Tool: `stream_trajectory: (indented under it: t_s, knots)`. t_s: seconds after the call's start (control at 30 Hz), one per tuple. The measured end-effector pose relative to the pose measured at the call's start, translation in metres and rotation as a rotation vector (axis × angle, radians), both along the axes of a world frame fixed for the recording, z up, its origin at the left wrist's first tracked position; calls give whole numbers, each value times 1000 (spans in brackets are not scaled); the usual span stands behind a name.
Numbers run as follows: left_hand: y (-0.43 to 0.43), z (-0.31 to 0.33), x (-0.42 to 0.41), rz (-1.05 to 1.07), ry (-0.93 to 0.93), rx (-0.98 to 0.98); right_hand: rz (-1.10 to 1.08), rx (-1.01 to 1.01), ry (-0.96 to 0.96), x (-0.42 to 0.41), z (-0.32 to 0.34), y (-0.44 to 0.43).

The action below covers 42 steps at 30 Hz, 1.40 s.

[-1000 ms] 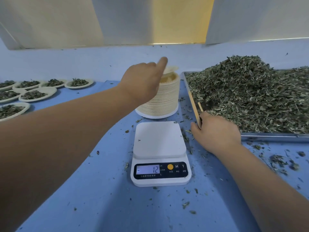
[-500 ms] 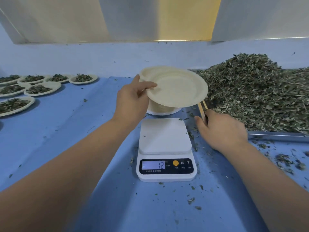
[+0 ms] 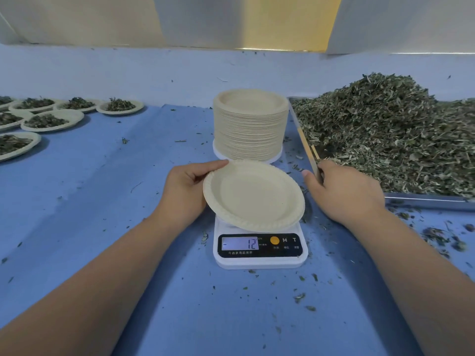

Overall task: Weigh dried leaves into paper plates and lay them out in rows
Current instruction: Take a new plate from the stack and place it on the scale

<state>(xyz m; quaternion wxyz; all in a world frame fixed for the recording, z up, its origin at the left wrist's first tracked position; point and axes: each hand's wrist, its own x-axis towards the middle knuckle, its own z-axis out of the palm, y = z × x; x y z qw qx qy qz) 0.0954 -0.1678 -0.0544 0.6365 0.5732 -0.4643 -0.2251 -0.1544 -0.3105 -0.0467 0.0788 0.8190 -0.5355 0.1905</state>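
Paper plate (image 3: 253, 195) over scale (image 3: 259, 262) in left hand (image 3: 185, 191) grip; right hand (image 3: 344, 194) grip round sticks (image 3: 314, 154).

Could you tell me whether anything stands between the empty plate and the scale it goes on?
Nothing visible does. The left hand holds the plate by its rim, tilted, directly over the scale; the platform beneath is hidden.

plate stack (image 3: 250, 124) behind scale (image 3: 259, 249), tray (image 3: 424, 201) right

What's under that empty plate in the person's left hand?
A white scale: its display reading minus 12 shows. The plate, pinched by the left hand, hides the weighing platform, so contact is unclear.
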Motion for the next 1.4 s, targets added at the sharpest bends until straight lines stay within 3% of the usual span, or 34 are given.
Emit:
stream_trajectory:
  t_s: [0.13, 0.27, 0.5, 0.8, 0.87, 1.0, 1.3, 1.4]
  knots:
    - [-3, -4, 7, -14, 20, 61, -5, -21, -6, 1, -1, -1]
    - [-6, -10, 19, 117, 66, 168, -8, -22, -5, 0, -1, -1]
    - [2, -2, 11, 136, 338, 87, 2, -43, 3, 0, -1, -1]
    - [5, 1, -11, 37, 84, 179, 30, -99, -72, 1, 0, 3]
    - [6, 3, -12, 17, 84, 192, -7, -149, -27, 3, 1, 6]
    - [6, 1, -11, -5, 72, 221, -41, -60, 59, 5, -1, 2]
    - [7, 2, -10, 15, 89, 212, 2, 188, -174, -4, 18, -11]
    - [7, 2, -9, 14, 107, 198, 15, 157, -244, -5, 26, -19]
